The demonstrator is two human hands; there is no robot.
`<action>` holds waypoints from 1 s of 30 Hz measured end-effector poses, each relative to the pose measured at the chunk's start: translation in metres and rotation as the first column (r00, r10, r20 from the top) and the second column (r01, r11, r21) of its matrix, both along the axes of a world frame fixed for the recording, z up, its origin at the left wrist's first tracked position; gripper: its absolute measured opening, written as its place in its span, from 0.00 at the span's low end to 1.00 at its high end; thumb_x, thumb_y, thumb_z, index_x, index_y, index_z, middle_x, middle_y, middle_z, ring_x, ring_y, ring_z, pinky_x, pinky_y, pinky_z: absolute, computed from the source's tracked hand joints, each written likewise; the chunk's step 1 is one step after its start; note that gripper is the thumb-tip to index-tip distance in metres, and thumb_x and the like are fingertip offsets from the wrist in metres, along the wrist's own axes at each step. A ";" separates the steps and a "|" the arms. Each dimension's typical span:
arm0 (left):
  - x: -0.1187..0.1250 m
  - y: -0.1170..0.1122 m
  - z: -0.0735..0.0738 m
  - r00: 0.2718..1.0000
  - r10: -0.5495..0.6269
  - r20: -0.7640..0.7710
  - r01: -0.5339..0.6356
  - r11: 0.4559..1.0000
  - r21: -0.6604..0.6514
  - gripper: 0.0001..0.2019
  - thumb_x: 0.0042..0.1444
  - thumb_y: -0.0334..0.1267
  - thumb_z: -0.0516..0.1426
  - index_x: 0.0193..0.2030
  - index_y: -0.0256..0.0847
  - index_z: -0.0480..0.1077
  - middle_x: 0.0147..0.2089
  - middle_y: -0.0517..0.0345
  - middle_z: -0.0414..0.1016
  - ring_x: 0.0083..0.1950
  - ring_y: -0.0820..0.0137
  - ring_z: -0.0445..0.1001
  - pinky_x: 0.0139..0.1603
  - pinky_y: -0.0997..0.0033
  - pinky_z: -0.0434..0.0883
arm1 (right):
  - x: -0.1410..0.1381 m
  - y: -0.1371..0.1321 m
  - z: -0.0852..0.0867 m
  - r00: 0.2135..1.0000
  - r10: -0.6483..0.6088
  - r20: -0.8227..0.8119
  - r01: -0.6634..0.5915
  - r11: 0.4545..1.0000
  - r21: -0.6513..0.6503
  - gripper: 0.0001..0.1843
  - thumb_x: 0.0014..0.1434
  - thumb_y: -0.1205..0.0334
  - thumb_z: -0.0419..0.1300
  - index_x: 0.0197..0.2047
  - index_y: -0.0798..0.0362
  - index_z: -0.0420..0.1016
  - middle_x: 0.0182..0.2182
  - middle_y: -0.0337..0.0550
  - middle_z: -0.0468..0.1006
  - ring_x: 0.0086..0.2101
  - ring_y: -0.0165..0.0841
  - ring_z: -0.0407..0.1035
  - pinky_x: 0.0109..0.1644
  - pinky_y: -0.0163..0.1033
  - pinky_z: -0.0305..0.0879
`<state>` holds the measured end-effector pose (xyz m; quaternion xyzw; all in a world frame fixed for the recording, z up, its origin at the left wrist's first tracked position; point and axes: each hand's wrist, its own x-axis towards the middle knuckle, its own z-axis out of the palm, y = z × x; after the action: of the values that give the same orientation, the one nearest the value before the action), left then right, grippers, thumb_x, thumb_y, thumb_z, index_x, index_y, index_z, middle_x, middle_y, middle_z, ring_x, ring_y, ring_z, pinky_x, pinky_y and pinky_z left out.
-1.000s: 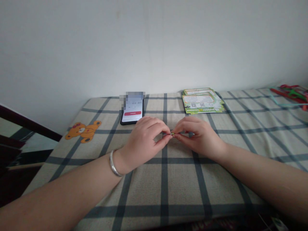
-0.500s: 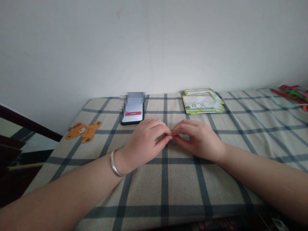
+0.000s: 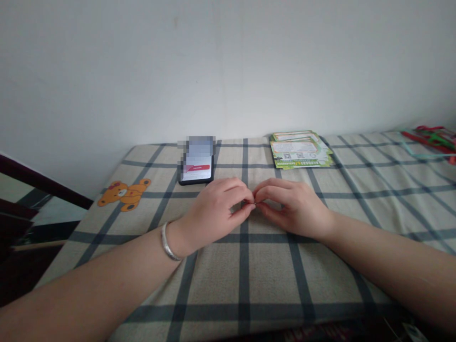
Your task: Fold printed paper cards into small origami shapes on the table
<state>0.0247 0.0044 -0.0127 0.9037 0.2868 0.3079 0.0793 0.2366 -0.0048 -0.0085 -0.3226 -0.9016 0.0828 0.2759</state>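
My left hand (image 3: 223,211), with a silver bangle (image 3: 168,243) on its wrist, is closed in a pinch over the middle of the checked cloth (image 3: 210,285). Facing it, my right hand (image 3: 297,206) makes the same pinch, and the fingertips of both hands meet. Whatever lies between the fingertips is hidden or too small to name. Just beyond my left hand a phone (image 3: 196,166) rests with its screen lit, partly blurred out. Past my right hand lies a stack of green-and-white printed cards (image 3: 301,151).
An orange bear cutout (image 3: 124,194) lies near the cloth's left edge. Red and green items (image 3: 436,137) sit at the far right beside a pale blue edge. A white wall (image 3: 228,71) stands behind the table. Dark wooden rails (image 3: 46,183) are at the left.
My left hand and its bangle have shifted very slightly left and down. The fingertips of both hands still meet, and the other things have stayed put.
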 end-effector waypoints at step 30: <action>0.007 0.000 -0.001 0.997 -0.017 0.074 0.022 0.998 -0.053 0.04 0.57 0.27 0.55 0.37 0.39 0.66 0.38 0.58 0.70 0.43 0.68 0.69 0.46 0.65 0.68 | -0.006 0.001 -0.005 0.985 -0.065 -0.159 0.044 0.991 -0.128 0.05 0.55 0.71 0.57 0.36 0.53 0.70 0.34 0.42 0.76 0.34 0.30 0.69 0.39 0.36 0.66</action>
<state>0.0316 0.0049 -0.0140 0.8919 0.2831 0.3325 0.1173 0.2302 -0.0041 -0.0134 -0.3558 -0.8600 0.1573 0.3303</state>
